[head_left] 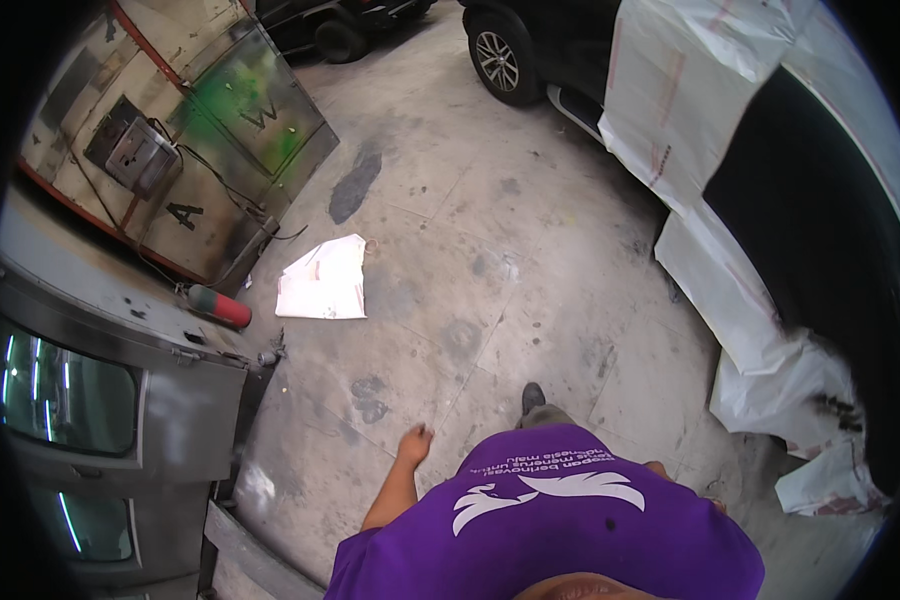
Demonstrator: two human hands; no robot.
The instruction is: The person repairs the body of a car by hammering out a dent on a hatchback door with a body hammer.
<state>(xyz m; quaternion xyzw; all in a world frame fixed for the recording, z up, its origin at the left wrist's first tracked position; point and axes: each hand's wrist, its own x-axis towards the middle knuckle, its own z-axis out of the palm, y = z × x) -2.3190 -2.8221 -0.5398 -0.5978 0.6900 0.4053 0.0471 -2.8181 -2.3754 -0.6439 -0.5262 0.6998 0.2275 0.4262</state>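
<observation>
My left hand [415, 443] hangs beside my body above the concrete floor, its fingers curled in and nothing showing in them. It touches nothing; the nearest thing is the purple shirt [550, 480] I wear, to its right. Only a sliver of my right hand [656, 468] shows past the shirt's right edge. Its fingers are hidden, so what it holds, if anything, cannot be made out. Below the shirt one dark shoe [533, 397] stands on the floor [470, 300].
A dark vehicle panel [820, 200] partly masked with white sheeting [690, 90] runs along the right. Ahead is a black car's wheel [495, 62]. White paper [325, 285] lies on the floor. Left are a red cylinder [220, 306], a metal cabinet [260, 110] and grey windowed doors [185, 400].
</observation>
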